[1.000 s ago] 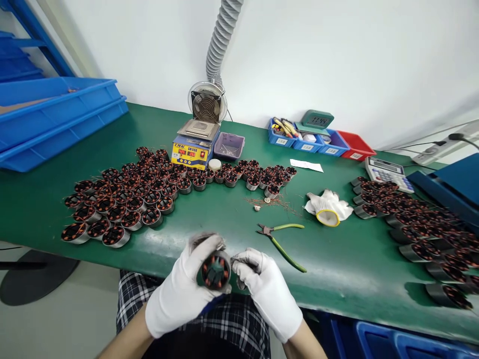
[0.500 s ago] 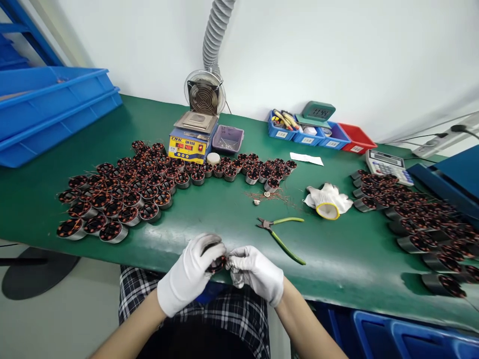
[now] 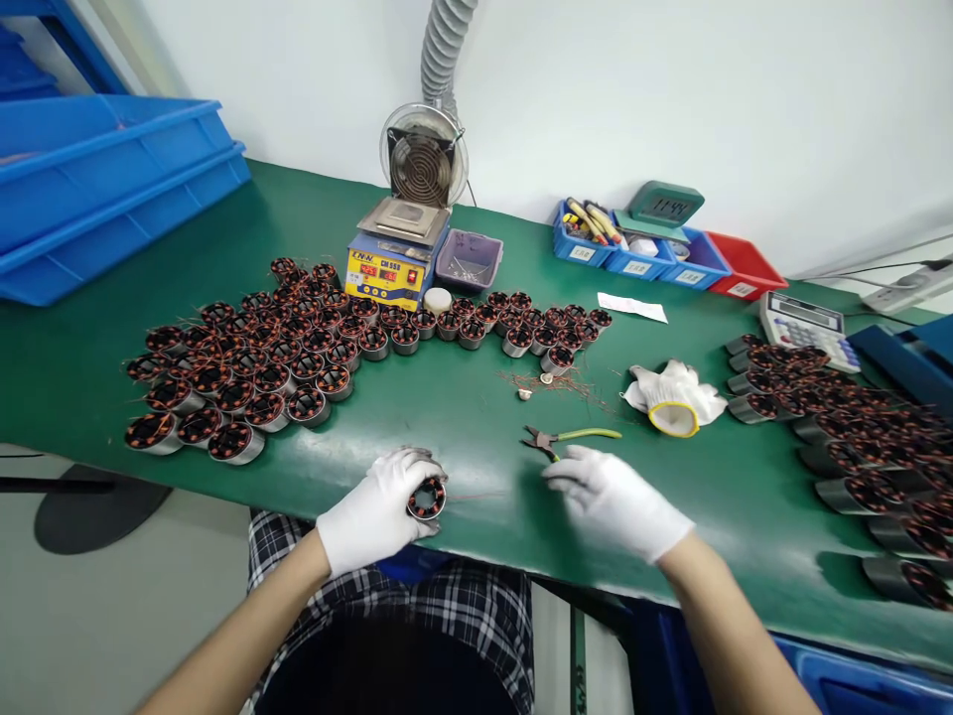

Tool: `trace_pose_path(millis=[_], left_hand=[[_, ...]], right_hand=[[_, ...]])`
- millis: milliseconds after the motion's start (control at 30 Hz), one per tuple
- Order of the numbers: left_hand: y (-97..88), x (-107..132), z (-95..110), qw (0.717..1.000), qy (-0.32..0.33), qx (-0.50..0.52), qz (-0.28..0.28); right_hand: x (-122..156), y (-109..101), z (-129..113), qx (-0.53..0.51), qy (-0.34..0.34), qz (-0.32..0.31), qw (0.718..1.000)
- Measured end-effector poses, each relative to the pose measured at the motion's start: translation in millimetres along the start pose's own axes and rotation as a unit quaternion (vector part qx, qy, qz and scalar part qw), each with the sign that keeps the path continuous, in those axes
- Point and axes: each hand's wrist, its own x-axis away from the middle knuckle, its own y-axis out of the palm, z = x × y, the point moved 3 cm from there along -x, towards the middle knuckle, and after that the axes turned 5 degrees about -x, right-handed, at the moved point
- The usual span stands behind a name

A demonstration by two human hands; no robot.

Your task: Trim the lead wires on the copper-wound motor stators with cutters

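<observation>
My gloved left hand [image 3: 387, 506] is wrapped round a wound motor stator [image 3: 427, 500], a metal ring with copper coils inside. It is held at the table's front edge with its coil face turned up, and a thin wire sticks out to the right. Over the lower handle of the green-handled cutting pliers [image 3: 542, 438] hovers my gloved right hand [image 3: 614, 497], fingers stretched out to the left and slightly blurred. That handle is mostly hidden beneath it, and I cannot tell whether the fingers touch it.
Several stators [image 3: 268, 377] crowd the left and middle; more stand at right [image 3: 841, 427]. Wire scraps [image 3: 588, 382] and a spare glove [image 3: 674, 392] lie beyond the pliers. Behind are a yellow-and-blue solder pot [image 3: 387, 278], a purple tray [image 3: 469, 260] and small bins [image 3: 696, 260].
My right hand has left the stator's wires and moved right to the pliers. The left hand still holds the stator, now turned with its coils facing up. The view has shifted slightly.
</observation>
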Motion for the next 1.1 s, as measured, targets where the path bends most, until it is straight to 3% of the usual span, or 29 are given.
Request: trace_pose_path(millis=[67,133,233,333,400,467,567,633,700,767,833,967,1100], left_hand=[[-3.5,0,9,1.0,-0.008,-0.015,0.015],[-5.4,-1,20,0.999,-0.008,-0.032,0.017],[-2.8,-7,31,0.998,-0.006,-0.055,-0.018],[2.4,-11,33,0.996,-0.01,-0.072,-0.052],[5.1,-12,33,0.994,-0.009,-0.092,-0.06],[7.0,-12,33,0.993,-0.013,-0.107,-0.057],[9.5,-12,33,0.994,-0.026,-0.102,-0.043],[11.2,-11,33,0.994,-0.036,-0.096,-0.035],[12.8,-11,34,0.994,-0.043,-0.096,-0.029],[14.2,-11,33,0.994,-0.047,-0.1,-0.026],[15.4,-11,33,0.993,-0.045,-0.104,-0.024],[17.0,-11,31,0.993,-0.038,-0.109,-0.023],[17.7,-10,31,0.992,-0.04,-0.114,-0.024]], right_hand=[[7,0,34,0.012,0.079,0.071,0.994],[10,5,51,0.075,0.125,0.152,0.978],[6,19,48,0.175,0.147,0.209,0.951],[0,30,32,0.204,0.168,0.202,0.943],[-1,35,24,0.167,0.18,0.192,0.95],[3,36,20,0.083,0.214,0.232,0.945],[21,37,12,-0.139,0.286,0.324,0.891],[33,42,-1,-0.339,0.29,0.283,0.849],[43,47,-23,-0.49,0.265,0.149,0.817],[51,51,-45,-0.539,0.243,0.01,0.806],[54,54,-60,-0.52,0.226,-0.076,0.82],[43,56,-70,-0.456,0.188,-0.094,0.865],[34,55,-72,-0.405,0.178,-0.093,0.892]])
